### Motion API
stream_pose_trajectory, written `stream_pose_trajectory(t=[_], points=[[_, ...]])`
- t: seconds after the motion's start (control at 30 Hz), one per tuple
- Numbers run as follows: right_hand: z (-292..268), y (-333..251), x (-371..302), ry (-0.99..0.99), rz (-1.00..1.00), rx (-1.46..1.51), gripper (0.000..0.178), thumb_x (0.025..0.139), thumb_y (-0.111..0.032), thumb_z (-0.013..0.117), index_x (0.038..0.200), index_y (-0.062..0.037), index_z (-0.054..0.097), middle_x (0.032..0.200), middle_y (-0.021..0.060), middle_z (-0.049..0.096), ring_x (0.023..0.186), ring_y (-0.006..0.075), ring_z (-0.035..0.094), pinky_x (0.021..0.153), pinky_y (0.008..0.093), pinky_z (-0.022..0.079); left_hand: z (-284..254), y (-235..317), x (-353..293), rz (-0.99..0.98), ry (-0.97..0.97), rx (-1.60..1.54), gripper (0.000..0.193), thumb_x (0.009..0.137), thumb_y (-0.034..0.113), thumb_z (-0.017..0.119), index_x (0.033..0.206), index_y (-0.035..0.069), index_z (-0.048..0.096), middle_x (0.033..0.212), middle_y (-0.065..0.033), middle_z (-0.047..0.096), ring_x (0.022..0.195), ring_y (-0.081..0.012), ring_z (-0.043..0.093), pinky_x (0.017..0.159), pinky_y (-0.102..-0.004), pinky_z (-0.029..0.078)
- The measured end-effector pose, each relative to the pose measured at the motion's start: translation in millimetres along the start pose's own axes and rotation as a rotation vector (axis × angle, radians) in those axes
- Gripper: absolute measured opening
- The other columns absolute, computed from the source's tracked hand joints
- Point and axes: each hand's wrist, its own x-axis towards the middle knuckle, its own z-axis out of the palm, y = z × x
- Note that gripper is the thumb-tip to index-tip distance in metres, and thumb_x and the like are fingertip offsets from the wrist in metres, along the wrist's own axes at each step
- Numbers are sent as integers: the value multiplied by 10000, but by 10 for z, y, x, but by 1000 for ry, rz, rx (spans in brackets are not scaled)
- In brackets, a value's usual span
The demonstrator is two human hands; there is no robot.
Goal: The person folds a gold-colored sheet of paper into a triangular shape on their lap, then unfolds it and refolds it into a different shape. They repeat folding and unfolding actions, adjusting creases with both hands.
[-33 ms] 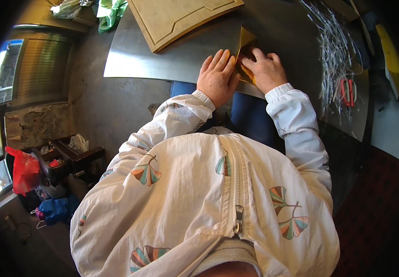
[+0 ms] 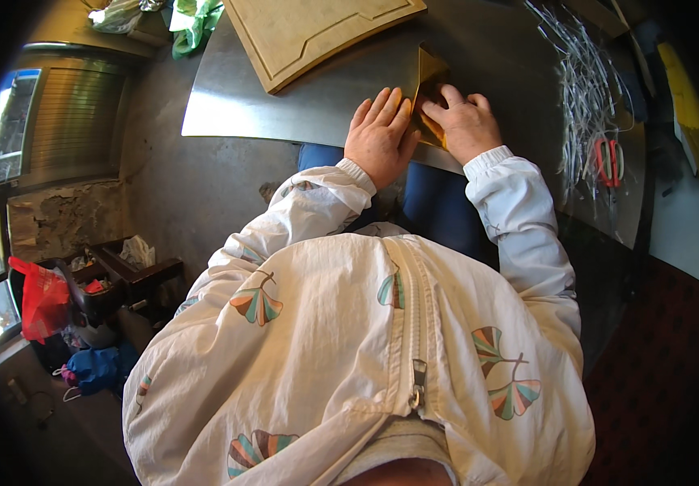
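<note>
Gold piece: glossy gold sheet or pouch (image 2: 432, 71), cannot tell which; on the counter (image 2: 236, 117) near its front edge, between the two hands, one flap standing up. Lower part covered by the right hand.
Left hand (image 2: 379, 139): palm down, fingers extended and slightly spread, fingertips at the gold piece's left side; thumb lies along its near end.
Right hand (image 2: 471, 130): fingers bent and spread, thumb and index reaching into the fold. Tips partly hidden; cannot tell if they pinch it.
Cutting board (image 2: 325, 36): grooved wood, left of the gold piece, far side cut off by the top edge.
Strips: loose heap of thin, clear-to-white strips (image 2: 582, 89), right of the right hand, tangled; single ends hard to make out.
Scissors (image 2: 609, 162): red-handled, on the near part of the heap; blades dark, hard to trace.
Dark open box (image 2: 94, 301): lower left, holds mixed small items, one red; most too dim to identify.
Red bag (image 2: 42, 301): beside the box, contents hidden.
Blue bag (image 2: 94, 368): below the box, partly in shadow.
Green bag (image 2: 194, 24): upper left, cut off by the frame.
Jacket (image 2: 317, 324): white, fan-shaped leaf print, fills the lower frame.
</note>
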Motion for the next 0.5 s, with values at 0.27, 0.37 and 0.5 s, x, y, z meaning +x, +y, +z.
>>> stream_pose_trajectory(t=[0.27, 0.37, 0.5], points=[[132, 147, -113, 293, -54, 310, 217, 862, -21, 554, 1024, -59, 693, 1002, 130, 633, 958, 340, 617, 960, 437, 463, -63, -6, -29, 108, -88, 79, 569, 915, 422, 577, 1413, 161, 489, 1494, -155, 405, 1401, -315, 360, 1134, -527, 262], [117, 217, -301, 444, 155, 444, 288, 847, 26, 538, 1104, 5, 667, 1127, 171, 647, 1035, 358, 626, 932, 403, 514, -59, -43, -99, 168, -128, 106, 652, 881, 501, 601, 1427, 166, 481, 1533, -107, 360, 1421, -268, 335, 1148, -539, 238], [-37, 87, -713, 453, 29, 358, 532, 835, -164, 692, 1329, -32, 545, 1396, 141, 505, 1150, 334, 570, 997, 425, 454, -61, -50, -168, 328, -86, 172, 552, 836, 401, 682, 1323, 161, 585, 1473, -24, 452, 1395, -189, 387, 1152, -508, 258]])
